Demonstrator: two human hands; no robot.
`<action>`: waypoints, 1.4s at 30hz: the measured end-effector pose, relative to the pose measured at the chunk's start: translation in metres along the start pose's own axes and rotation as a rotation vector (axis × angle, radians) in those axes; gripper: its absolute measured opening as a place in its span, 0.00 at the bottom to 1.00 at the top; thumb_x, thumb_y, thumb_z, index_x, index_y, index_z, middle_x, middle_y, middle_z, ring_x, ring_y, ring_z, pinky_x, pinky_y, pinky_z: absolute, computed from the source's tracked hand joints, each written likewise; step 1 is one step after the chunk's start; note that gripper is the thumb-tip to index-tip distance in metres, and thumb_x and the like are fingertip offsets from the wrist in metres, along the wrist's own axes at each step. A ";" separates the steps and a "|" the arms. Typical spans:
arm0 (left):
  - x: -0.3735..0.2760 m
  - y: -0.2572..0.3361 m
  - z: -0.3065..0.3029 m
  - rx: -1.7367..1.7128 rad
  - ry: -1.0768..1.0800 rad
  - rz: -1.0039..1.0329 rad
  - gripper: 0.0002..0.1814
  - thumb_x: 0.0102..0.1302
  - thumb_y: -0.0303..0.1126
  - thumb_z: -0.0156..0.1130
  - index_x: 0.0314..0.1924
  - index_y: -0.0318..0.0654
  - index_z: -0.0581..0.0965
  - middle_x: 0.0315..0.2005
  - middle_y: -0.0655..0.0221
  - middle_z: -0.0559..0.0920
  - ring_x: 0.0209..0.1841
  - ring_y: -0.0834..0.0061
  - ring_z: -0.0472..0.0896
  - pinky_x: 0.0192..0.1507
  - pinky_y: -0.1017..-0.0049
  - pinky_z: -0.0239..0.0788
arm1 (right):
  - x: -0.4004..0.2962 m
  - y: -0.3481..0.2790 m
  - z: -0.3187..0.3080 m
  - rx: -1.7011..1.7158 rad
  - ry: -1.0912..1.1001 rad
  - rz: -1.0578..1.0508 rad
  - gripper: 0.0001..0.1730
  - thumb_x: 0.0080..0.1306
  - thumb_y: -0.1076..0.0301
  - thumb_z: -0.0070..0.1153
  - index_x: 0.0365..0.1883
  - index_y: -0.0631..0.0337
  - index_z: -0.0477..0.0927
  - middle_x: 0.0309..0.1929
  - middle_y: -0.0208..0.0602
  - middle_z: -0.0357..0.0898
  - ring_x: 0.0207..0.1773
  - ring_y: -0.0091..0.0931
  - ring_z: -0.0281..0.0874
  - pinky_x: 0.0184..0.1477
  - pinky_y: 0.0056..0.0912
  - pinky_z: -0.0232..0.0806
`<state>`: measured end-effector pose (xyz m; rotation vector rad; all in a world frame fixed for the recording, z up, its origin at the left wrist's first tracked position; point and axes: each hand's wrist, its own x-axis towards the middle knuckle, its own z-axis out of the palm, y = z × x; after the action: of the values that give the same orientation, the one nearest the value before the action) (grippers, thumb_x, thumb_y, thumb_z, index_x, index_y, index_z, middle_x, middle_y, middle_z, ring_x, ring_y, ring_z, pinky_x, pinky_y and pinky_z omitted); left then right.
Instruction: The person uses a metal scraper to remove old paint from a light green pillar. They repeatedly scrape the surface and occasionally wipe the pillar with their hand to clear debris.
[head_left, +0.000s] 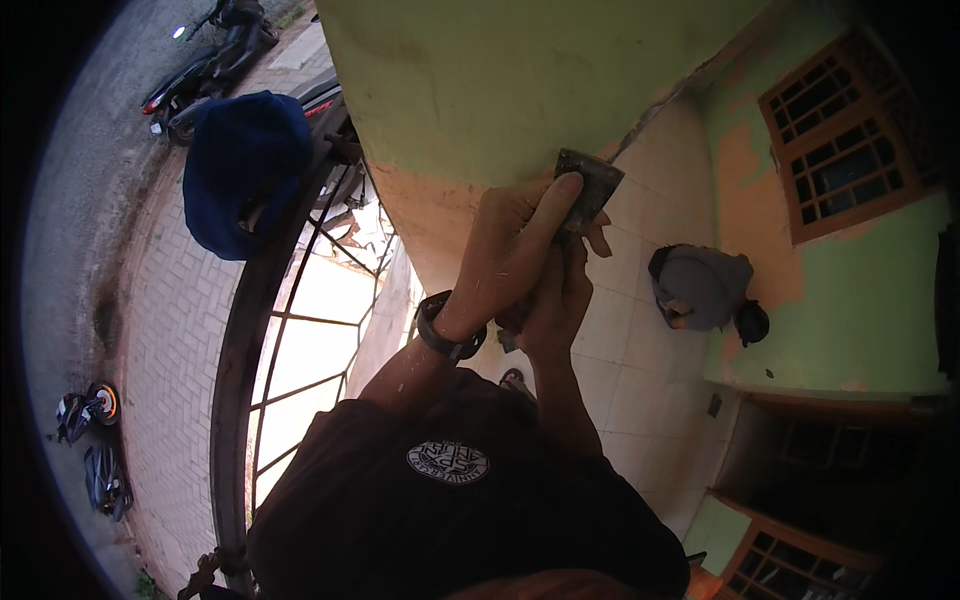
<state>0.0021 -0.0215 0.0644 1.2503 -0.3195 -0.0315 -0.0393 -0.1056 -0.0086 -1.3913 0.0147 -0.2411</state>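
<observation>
A dark, worn flat-bladed tool that looks like a putty knife or scraper (594, 184) is held in front of the green wall. My left hand (502, 251), with a black watch on its wrist, lays its thumb on the blade face. Fingertips show behind the blade's lower right side. Just below, my right hand (562, 292) closes around the lower part of the tool, close against the left hand. The handle is mostly hidden by both hands. Pale specks dot the left hand and forearm.
The green wall (480, 90) has a bare orange band along its lower part. A person in grey (701, 289) bends low by the far wall, below a wooden window (840, 142). At left, dark blue cloth (244, 172) hangs on a dark metal railing (240, 405). Motorcycles (214, 71) stand outside.
</observation>
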 end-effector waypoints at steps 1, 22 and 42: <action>0.001 0.001 0.001 0.004 0.011 -0.002 0.25 0.76 0.42 0.47 0.34 0.28 0.82 0.22 0.66 0.83 0.25 0.81 0.79 0.30 0.80 0.70 | -0.001 -0.001 0.000 0.006 0.004 0.021 0.21 0.76 0.63 0.39 0.61 0.66 0.67 0.27 0.28 0.75 0.23 0.15 0.70 0.24 0.20 0.63; -0.008 -0.006 0.008 0.075 0.070 -0.115 0.26 0.78 0.43 0.42 0.31 0.28 0.77 0.20 0.62 0.81 0.15 0.77 0.77 0.20 0.80 0.68 | -0.013 -0.021 0.004 0.310 -0.096 0.196 0.11 0.77 0.64 0.37 0.49 0.58 0.69 0.13 0.21 0.59 0.10 0.12 0.53 0.10 0.18 0.47; 0.009 0.014 0.018 0.064 0.057 0.027 0.27 0.78 0.45 0.42 0.32 0.28 0.77 0.19 0.60 0.80 0.13 0.77 0.75 0.19 0.80 0.69 | 0.005 -0.044 0.001 0.325 -0.135 0.154 0.12 0.74 0.63 0.47 0.40 0.64 0.73 0.15 0.23 0.66 0.15 0.12 0.61 0.16 0.18 0.54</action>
<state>0.0045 -0.0353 0.0841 1.3076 -0.2901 0.0373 -0.0411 -0.1127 0.0349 -1.0737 -0.0284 -0.0181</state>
